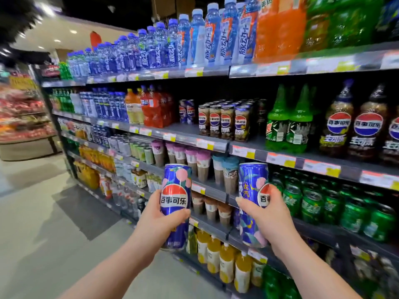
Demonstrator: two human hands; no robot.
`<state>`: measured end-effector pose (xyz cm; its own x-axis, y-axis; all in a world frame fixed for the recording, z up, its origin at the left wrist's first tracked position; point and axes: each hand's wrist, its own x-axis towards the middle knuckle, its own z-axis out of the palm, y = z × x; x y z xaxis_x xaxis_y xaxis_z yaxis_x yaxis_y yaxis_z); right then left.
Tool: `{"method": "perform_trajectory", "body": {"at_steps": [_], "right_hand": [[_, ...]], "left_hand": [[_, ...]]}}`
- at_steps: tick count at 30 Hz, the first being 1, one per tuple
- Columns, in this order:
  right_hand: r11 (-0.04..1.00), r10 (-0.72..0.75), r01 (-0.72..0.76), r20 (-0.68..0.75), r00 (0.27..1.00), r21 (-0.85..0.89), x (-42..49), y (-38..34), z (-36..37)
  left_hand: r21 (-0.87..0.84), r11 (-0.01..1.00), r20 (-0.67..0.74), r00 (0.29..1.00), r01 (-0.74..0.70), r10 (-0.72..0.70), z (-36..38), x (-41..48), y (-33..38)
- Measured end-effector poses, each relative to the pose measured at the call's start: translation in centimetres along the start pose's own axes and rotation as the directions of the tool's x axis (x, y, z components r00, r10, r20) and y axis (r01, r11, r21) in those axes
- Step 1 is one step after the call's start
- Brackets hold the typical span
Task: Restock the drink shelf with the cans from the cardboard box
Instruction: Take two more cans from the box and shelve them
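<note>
Each of my hands holds one tall blue Pepsi can with pink peach art, upright, in front of the drink shelf. My left hand [158, 219] grips the left can [176, 190] around its lower half. My right hand [269, 214] wraps the right can [251, 190] from the right side. On the second shelf [190, 131], at about head height, two matching blue cans [187, 111] stand at the back of an open gap beside a block of dark Pepsi cans [224, 120]. The cardboard box is out of sight.
Bottled blue drinks fill the top shelf [207, 71]. Green bottles [288, 121] and large cola bottles [354, 126] stand right of the dark cans. Cup drinks [196, 158] and green cans [332, 203] sit on the shelf behind my hands. The aisle floor [43, 223] lies to the left.
</note>
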<state>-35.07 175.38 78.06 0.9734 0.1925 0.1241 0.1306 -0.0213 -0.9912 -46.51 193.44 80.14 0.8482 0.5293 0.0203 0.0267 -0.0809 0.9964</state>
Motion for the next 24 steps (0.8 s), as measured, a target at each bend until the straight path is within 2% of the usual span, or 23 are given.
{"method": "perform_trajectory", "body": {"at_steps": [7, 16, 24], "right_hand": [[0.998, -0.043, 0.04, -0.052, 0.998, -0.058, 12.9, -0.1, 5.3], [0.995, -0.038, 0.042, 0.051, 0.998, -0.088, 23.6, -1.3, 14.5], [0.986, -0.088, 0.082, -0.032, 0.996, -0.148, 31.3, -1.4, 25.3]], "left_hand": [[-0.012, 1.0, 0.096, 0.995, -0.012, 0.014, -0.1, 14.6, 1.1], [-0.077, 0.997, 0.043, 0.999, -0.007, 0.01, -4.8, 27.7, 0.3], [-0.151, 0.987, 0.113, 0.99, -0.062, 0.079, -11.3, 42.5, -0.8]]}}
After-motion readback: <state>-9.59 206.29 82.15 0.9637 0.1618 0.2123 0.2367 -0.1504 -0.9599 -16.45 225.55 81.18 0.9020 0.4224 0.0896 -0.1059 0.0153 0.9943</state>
